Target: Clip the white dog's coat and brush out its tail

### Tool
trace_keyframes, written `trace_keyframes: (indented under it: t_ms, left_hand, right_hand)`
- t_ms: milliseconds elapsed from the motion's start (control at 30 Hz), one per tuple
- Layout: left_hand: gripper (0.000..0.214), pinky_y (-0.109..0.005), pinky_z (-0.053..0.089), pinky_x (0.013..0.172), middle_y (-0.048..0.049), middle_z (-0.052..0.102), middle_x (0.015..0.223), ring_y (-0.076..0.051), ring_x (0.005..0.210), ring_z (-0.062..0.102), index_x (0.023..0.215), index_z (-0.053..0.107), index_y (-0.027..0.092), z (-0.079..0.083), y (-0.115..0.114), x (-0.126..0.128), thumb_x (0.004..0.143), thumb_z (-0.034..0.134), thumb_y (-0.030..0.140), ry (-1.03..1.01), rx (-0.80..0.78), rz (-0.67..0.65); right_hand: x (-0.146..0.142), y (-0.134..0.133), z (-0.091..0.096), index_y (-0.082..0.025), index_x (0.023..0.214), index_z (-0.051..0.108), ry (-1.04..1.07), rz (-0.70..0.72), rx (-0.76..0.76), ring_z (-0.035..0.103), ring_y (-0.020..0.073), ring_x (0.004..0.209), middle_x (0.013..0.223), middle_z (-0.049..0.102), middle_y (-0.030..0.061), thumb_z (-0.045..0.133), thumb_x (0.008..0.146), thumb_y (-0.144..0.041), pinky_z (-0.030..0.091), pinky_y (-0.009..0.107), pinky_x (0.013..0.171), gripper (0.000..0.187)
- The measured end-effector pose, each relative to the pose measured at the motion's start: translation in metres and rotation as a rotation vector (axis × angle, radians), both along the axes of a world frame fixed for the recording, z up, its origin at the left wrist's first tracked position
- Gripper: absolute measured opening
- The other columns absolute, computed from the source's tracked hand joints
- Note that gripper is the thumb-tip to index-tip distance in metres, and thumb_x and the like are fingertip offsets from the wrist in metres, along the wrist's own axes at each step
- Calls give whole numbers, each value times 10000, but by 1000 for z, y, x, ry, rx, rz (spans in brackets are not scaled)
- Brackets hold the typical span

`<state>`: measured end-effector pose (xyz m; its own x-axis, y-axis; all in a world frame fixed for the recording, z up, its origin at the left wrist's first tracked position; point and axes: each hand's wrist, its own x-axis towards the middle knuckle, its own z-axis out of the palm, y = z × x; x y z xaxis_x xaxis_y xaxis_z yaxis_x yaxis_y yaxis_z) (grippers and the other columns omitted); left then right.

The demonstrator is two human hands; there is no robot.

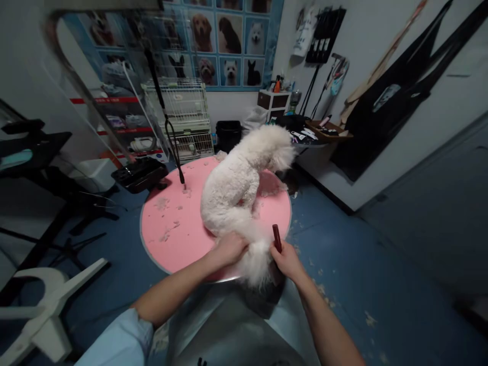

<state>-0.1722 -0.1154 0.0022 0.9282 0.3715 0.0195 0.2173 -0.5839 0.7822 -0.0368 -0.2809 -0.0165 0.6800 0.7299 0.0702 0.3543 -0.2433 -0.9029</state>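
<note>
A white, fluffy dog (229, 188) sits on a round pink grooming table (171, 223), its back to me and its head turned to the right. Its bushy tail (257, 264) hangs over the near edge toward my lap. My left hand (233, 247) is closed on the tail near its base. To the right of the tail, my right hand (286, 259) grips a grooming brush by its dark red handle (276, 238), which points up. The brush's head is low beside the tail fur, dim and partly hidden.
Clumps of cut fur (164, 236) lie on the tabletop and blue floor. A black grooming loop (173, 142) hangs from a metal arm at left. A white plastic chair (49, 305) stands left; a side table with a wooden tray (330, 131) stands back right.
</note>
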Motion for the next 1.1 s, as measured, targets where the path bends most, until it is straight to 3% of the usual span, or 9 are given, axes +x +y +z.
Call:
trace_keyframes:
  t_ms: [100,267,367,467,600,667,767,933,1100]
  left_hand:
    - [194,-306,380,749,-76,659,725,-214,728,556,734,698,168,2,1,2,778,525,244,64,211,-94]
    - [285,-260,322,584,-59,655,673,-168,602,531,714,691,143,8,-5,15,819,446,244,69,194,-92]
    - [282,-253,303,565,-51,655,664,-159,595,529,701,684,136,6,-13,23,818,456,255,39,164,-76]
    - [273,-254,311,590,-60,672,698,-165,628,547,713,690,136,5,-22,27,816,471,261,38,165,-58]
    - [250,-248,321,601,-56,684,737,-167,652,563,761,700,151,4,-27,24,813,474,244,30,107,-78]
    - [248,-248,314,592,-54,675,719,-167,646,557,753,696,149,3,-26,22,813,487,268,31,110,-62]
    - [262,-248,295,573,-54,656,681,-163,628,541,707,681,139,0,-24,22,812,496,293,39,120,-35]
    - [254,-242,299,563,-38,645,684,-154,631,533,707,666,135,0,-19,22,810,472,263,9,40,-57]
    - [252,-233,292,545,-22,600,636,-143,611,507,644,628,129,2,-15,18,794,466,251,44,-22,-51]
  right_hand:
    - [11,0,-4,-184,643,558,82,-122,51,442,116,502,535,508,-37,590,702,-391,320,213,480,218]
    - [28,-44,-16,-219,615,477,556,-545,272,460,137,390,463,492,-37,510,701,-475,395,260,409,273]
    - [21,-75,-2,-221,642,491,550,-660,505,546,149,481,531,546,-29,580,657,-406,471,274,489,206]
    - [0,-73,28,-221,784,541,374,-725,688,591,132,614,705,615,-28,654,658,-331,499,271,619,202]
    - [6,-35,66,-168,776,586,207,-427,357,593,163,644,734,636,25,739,586,-329,485,297,626,292]
    - [26,-27,77,-160,731,559,163,-508,327,553,149,583,633,589,6,710,611,-359,456,284,571,277]
    - [43,-30,81,-181,830,517,-15,-782,517,538,123,632,713,572,-11,615,709,-417,452,262,604,282]
    - [37,-30,72,-169,733,556,164,-460,318,541,142,558,642,584,3,758,552,-351,449,274,536,326]
    - [57,-41,83,-196,813,483,15,-864,557,498,116,574,667,518,-32,559,736,-455,425,259,558,280]
